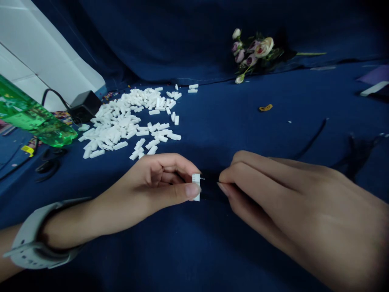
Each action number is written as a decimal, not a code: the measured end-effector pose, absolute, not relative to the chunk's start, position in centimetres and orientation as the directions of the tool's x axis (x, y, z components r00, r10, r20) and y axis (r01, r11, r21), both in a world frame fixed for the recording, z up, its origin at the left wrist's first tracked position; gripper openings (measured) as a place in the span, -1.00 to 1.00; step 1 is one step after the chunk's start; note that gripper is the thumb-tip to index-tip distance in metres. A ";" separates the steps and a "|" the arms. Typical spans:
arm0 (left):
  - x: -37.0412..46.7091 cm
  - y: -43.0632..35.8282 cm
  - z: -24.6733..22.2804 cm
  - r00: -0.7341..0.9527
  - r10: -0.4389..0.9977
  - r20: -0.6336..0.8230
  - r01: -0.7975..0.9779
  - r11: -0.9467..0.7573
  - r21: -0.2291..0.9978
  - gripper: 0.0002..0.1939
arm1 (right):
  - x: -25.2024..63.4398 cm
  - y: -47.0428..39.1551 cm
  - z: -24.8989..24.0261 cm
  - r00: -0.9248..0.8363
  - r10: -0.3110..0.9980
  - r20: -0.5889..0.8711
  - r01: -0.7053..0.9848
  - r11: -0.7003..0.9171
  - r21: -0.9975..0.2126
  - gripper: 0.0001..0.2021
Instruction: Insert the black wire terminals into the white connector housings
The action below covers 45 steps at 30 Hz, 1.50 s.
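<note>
Between the thumb and index finger of my left hand (154, 188) is a small white plastic connector housing (196, 178), held upright with a row of notches along its upper part. A tiny metal tip (202, 178) shows at its right side, near the top. My right hand (282, 194) is closed in a pinch just to the right, its fingertips apart from the housing. Whatever it pinches is too thin or too dark against the cloth to make out. A pale watch strap (36, 247) is around my left wrist.
A heap of similar white housings (121, 121) lies at the back left, beside a black box (85, 106) and a green bottle (39, 121). Artificial flowers (258, 50) lie at the back. A yellow-orange piece (265, 108) and dark wires (355, 156) are on the right.
</note>
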State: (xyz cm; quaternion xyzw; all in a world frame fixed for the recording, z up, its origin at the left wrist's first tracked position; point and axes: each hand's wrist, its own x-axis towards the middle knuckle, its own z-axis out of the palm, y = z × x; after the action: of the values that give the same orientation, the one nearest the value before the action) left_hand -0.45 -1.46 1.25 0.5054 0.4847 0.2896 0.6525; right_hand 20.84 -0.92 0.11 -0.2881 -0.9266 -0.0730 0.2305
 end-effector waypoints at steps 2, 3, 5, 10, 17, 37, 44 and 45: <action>-0.5 -1.5 1.2 0.361 0.866 -0.346 0.114 0.327 0.938 -0.94 | 20.8 -0.9 0.1 -0.742 0.480 0.468 0.563 0.825 0.048 -0.87; -0.4 -1.5 1.2 0.358 0.866 -0.349 0.117 0.329 0.937 -0.95 | 20.7 -0.9 0.1 -0.752 0.458 0.474 0.552 0.830 0.074 -0.87; -0.4 -1.5 1.3 0.349 0.866 -0.358 0.117 0.338 0.934 -0.96 | 20.7 -0.9 0.0 -0.768 0.420 0.484 0.532 0.839 0.116 -0.83; -0.3 -1.5 1.3 0.346 0.866 -0.361 0.112 0.344 0.932 -0.95 | 20.8 -0.8 -0.2 -0.771 0.386 0.506 0.525 0.835 0.164 -0.77; -0.4 -1.8 1.0 0.316 0.881 -0.352 0.171 0.312 0.935 -0.93 | 20.6 -0.7 -0.4 -0.757 0.399 0.518 0.508 0.858 0.082 -0.82; -0.4 -1.5 1.2 0.337 0.886 -0.319 0.109 0.300 0.948 -0.99 | 20.8 -0.4 -0.8 -0.712 0.549 0.437 0.486 0.835 -0.257 -0.83; -0.5 -1.5 1.0 0.339 0.879 -0.336 0.157 0.299 0.941 -0.96 | 20.5 -0.3 -1.2 -0.708 0.550 0.443 0.485 0.835 -0.261 -0.80; -0.4 -1.5 1.0 0.337 0.879 -0.338 0.162 0.299 0.940 -0.96 | 20.5 -0.2 -1.2 -0.708 0.549 0.444 0.488 0.835 -0.254 -0.81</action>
State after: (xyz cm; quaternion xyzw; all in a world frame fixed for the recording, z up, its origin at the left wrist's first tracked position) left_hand -0.45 -1.53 0.97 0.5195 0.5008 0.2837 0.6315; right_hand 20.48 -0.24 -1.23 -0.2809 -0.9224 0.0588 0.2586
